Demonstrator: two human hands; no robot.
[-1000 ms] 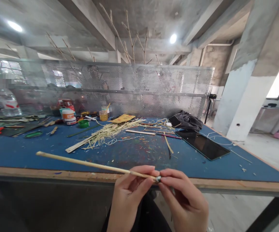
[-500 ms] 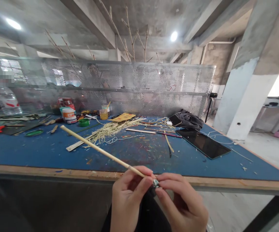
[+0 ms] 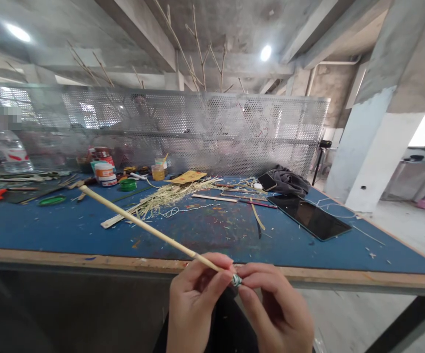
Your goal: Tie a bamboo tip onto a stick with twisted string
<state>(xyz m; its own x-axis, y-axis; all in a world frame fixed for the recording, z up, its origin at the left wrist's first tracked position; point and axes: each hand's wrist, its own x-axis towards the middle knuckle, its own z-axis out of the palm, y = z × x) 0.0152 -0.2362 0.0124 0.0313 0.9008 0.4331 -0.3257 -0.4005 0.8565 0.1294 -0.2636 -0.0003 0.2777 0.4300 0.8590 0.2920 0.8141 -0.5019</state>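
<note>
So both hands sit just in front of the table's near edge (image 3: 87, 262); left hand (image 3: 193, 304) and right hand (image 3: 274, 314) meet fingertip to fingertip on the small ring (image 3: 237, 280) at the stick's near end; the stick (image 3: 149, 229) runs from the fingers up and away to the left, over the table; beyond the fingers, further back on the table, lies the straw pile (image 3: 168, 196); the tablet (image 3: 310, 217) lies back and to the right of the fingers; the jars (image 3: 105, 174) stand far back to the left, with the mesh screen (image 3: 197, 132) behind everything.
</note>
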